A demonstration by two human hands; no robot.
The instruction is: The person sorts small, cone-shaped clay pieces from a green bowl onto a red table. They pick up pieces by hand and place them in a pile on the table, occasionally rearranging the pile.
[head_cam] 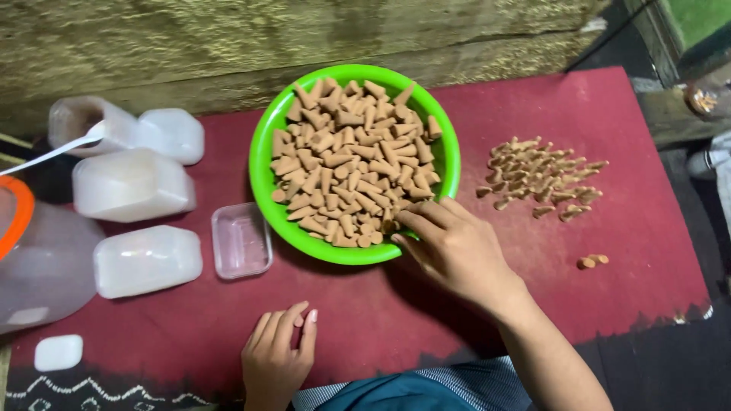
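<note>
Resting nearest me, my left hand [276, 358] is lying loosely curled and empty on the red mat [609, 114]. I'm reaching my right hand [451, 247] into the green bowl [449, 164], fingertips pinching brown incense cones [352, 160] at its near rim; loose cones [542, 179] are lying right.

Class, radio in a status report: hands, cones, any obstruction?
Right hand reaching into green bowl of brown cones. Left hand resting empty on red mat. Nothing blocking.
</note>
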